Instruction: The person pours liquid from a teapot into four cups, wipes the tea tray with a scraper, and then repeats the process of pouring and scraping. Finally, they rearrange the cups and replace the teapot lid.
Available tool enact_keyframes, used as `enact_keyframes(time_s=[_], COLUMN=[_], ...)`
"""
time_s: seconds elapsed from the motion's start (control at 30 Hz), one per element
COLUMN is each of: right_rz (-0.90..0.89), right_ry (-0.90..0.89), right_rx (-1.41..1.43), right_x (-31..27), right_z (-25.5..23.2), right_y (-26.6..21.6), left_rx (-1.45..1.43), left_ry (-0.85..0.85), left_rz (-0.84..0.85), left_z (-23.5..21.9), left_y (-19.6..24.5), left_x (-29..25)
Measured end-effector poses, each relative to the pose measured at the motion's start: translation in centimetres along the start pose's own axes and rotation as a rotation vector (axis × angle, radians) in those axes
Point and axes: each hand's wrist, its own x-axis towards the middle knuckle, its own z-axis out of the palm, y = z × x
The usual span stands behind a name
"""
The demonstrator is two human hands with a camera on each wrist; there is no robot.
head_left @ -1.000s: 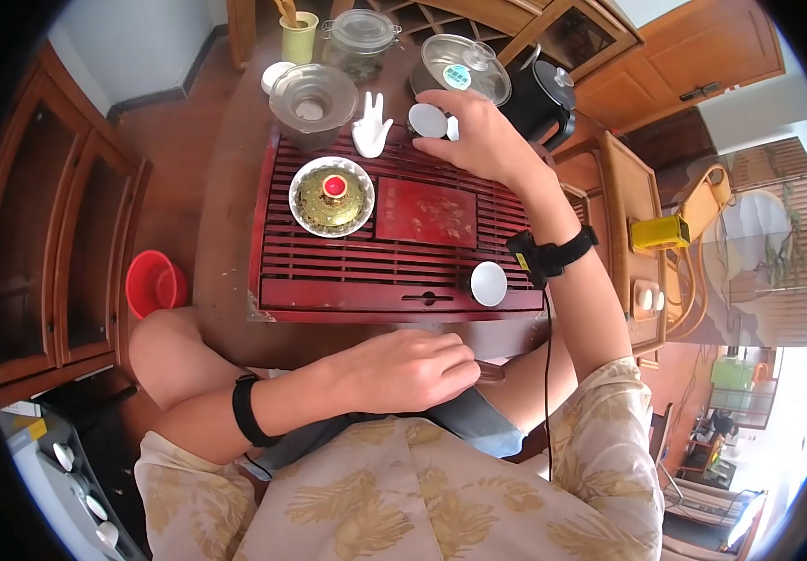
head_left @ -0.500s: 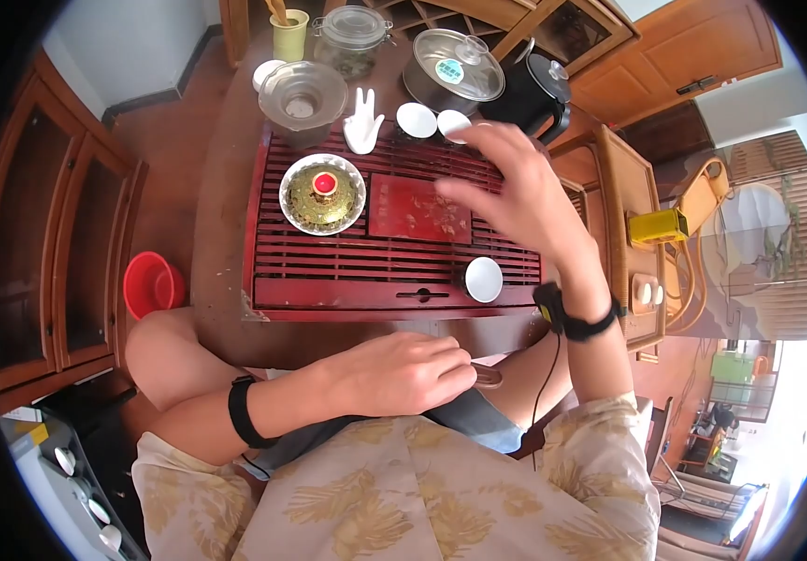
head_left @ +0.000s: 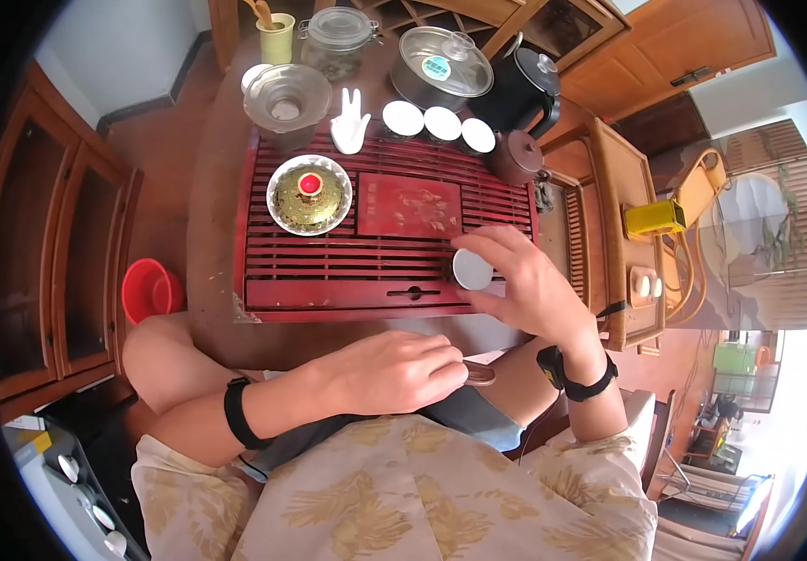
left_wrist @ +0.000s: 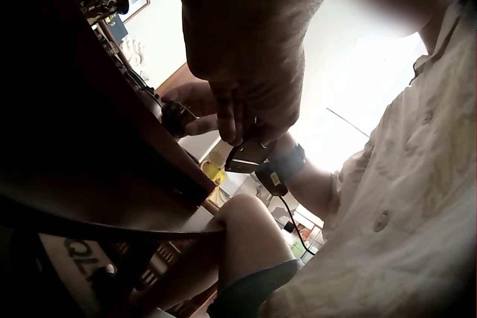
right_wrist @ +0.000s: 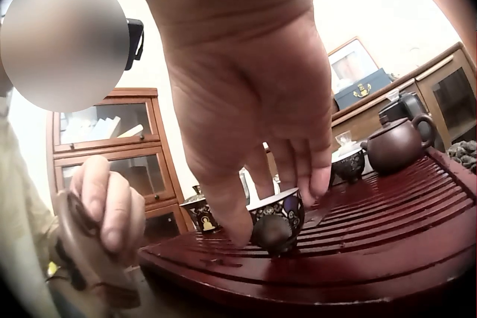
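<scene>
My right hand (head_left: 534, 285) is at the front right of the slatted red tea tray (head_left: 329, 294), its thumb and fingers round a small cup (head_left: 473, 269). In the right wrist view this cup (right_wrist: 277, 222) is dark and patterned outside, upright between thumb and fingers. Low in front of the tray, my left hand (head_left: 389, 372) grips a brown object (head_left: 480, 375), seen larger in the right wrist view. Three white-lined cups (head_left: 442, 123) line the tray's far side. A lidded gold bowl (head_left: 313, 201) stands at the tray's left on a patterned white rim.
Behind the tray are a strainer (head_left: 286, 103), a white hand figurine (head_left: 350, 126), a glass jar (head_left: 338, 42), a lidded pot (head_left: 441, 70) and a black kettle (head_left: 523, 84). A brown teapot (head_left: 518, 157) sits at the back right. A red bucket (head_left: 151, 290) is at left.
My right hand has left a cup in the far row and come back toward me to the front right cup. My left hand keeps its grip on the brown object.
</scene>
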Motion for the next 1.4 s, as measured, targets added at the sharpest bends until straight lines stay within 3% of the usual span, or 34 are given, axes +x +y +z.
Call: enact_keyframes(time_s=[0.17, 0.47, 0.63, 0.83, 1.03, 1.13, 1.17, 1.4], right_rz=[-0.176, -0.336, -0.29, -0.317, -0.329, -0.361, -0.293, -0.306], right_ry=[0.182, 0.215, 0.153, 0.196, 0.265, 0.206, 0.149, 0.285], right_rx=[-0.066, -0.141, -0.175, -0.145, -0.025, 0.131, 0.153, 0.132], right_x=[5.6, 15.6, 16.1, 16.0, 13.9, 12.8, 12.4, 13.5], right_z=[-0.5, 2.2, 3.0, 3.3, 1.7, 3.0, 3.9, 8.9], right_y=[-0.5, 0.5, 1.1, 1.1, -3.2, -5.5, -6.0, -6.2], left_rx=[0.016, 0.042, 0.032, 0.027, 0.023, 0.01, 0.006, 0.03], left_ry=[0.0, 0.002, 0.027, 0.033, 0.044, 0.038, 0.034, 0.026], left_rz=[-0.004, 0.03, 0.037, 0.029, 0.02, 0.012, 0.012, -0.005], left_z=[0.0, 0.2, 0.1, 0.2, 0.2, 0.4, 0.5, 0.8], left_y=[0.1, -0.3, -0.2, -0.3, -0.1, -0.2, -0.2, -0.4], left_x=[0.1, -0.4, -0.4, -0.2, -0.3, -0.4, -0.4, -0.7])
